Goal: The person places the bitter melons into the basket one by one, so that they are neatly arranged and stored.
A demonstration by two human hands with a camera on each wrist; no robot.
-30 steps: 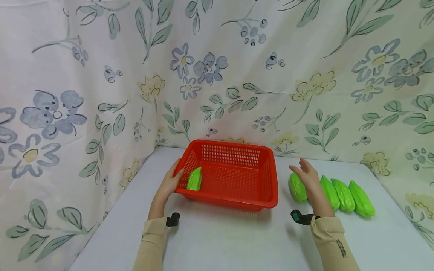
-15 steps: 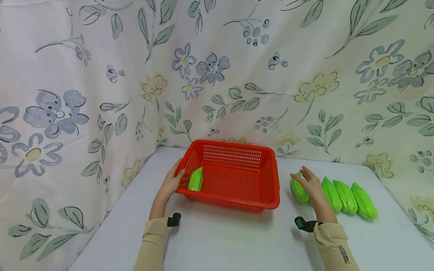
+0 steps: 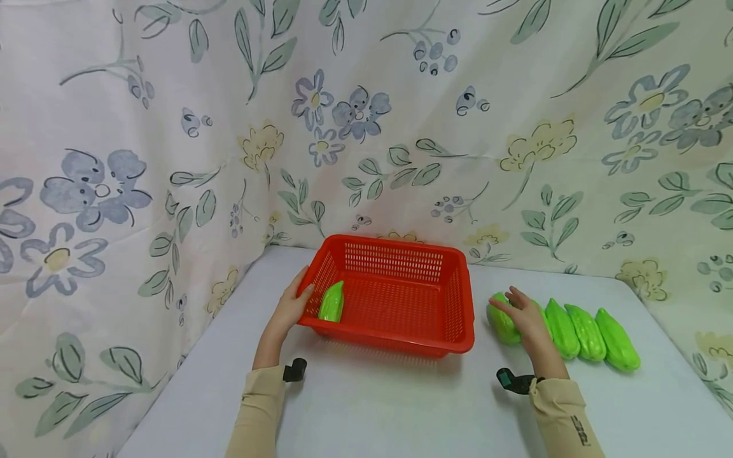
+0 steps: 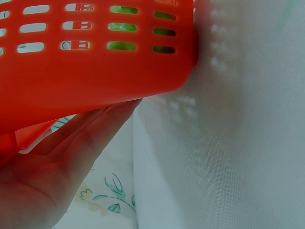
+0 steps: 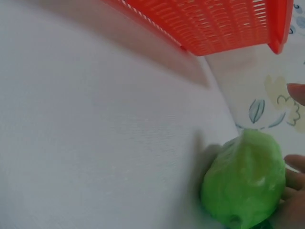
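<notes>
My left hand (image 3: 288, 310) holds the left rim of a red plastic basket (image 3: 382, 339), thumb over the edge and fingers along the outer wall (image 4: 90, 76). One green, ridged bitter melon (image 3: 331, 302) lies inside at the basket's left end. Right of the basket, my right hand (image 3: 528, 321) hovers low at the leftmost melon (image 3: 504, 329) of a row. In the right wrist view its fingers (image 5: 296, 181) lie along one side of that melon (image 5: 245, 179), while the thumb stands apart. Whether the fingers touch it I cannot tell.
Several more green melons, including one at the far right (image 3: 617, 340), lie side by side beyond my right hand on the white table (image 3: 395, 407). A floral curtain (image 3: 401, 127) hangs behind the table and along its sides. Small cameras are strapped to both wrists.
My right hand has come down over the leftmost melon, which has shifted slightly left. The left hand keeps its hold on the basket. The head view has turned slightly.
</notes>
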